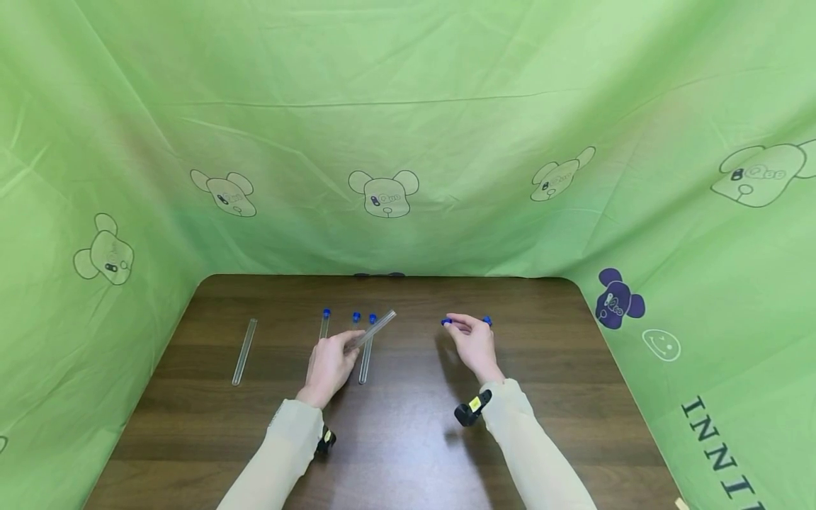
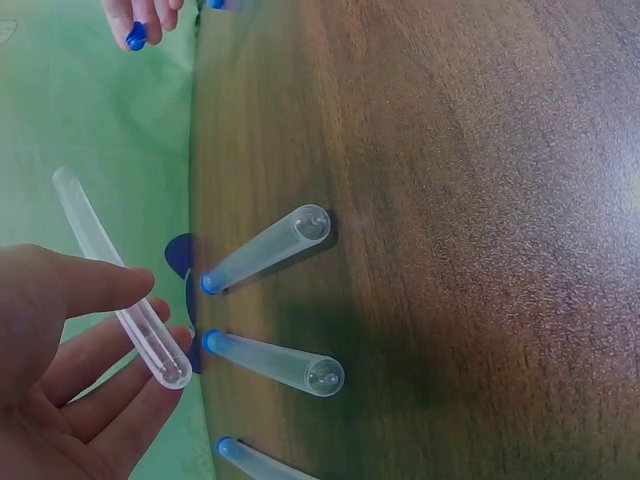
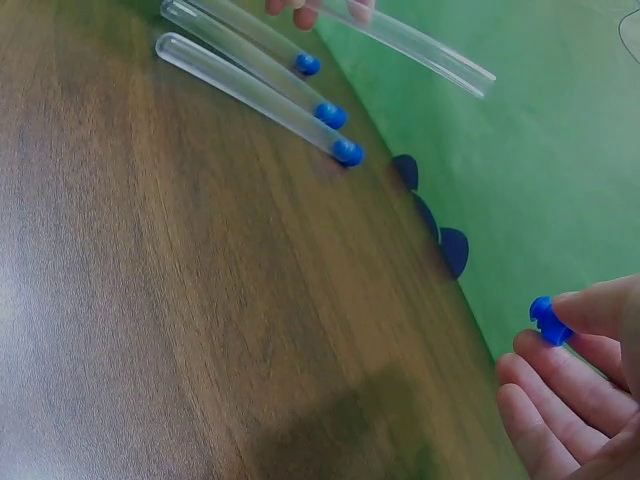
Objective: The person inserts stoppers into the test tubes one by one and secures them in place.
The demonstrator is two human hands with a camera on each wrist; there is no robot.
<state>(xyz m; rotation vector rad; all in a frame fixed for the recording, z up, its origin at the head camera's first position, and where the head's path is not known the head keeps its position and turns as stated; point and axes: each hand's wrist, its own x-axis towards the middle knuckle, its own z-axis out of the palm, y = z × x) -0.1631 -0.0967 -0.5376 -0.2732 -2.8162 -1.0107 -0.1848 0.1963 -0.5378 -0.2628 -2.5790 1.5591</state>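
My left hand pinches a clear, uncapped test tube between thumb and fingers, tilted with its open end up and to the right. Off to the right, my right hand pinches a small blue cap between thumb and fingertips, above the table. The tube's open end and the cap are apart. Beneath and beside the left hand lie three tubes with blue caps on, among them the capped tube nearest the middle; the left hand partly covers the others in the head view.
Another uncapped test tube lies on the wooden table at the left. A second blue cap rests just beyond the right hand. Green cloth with printed bear heads stands behind the table and along both sides.
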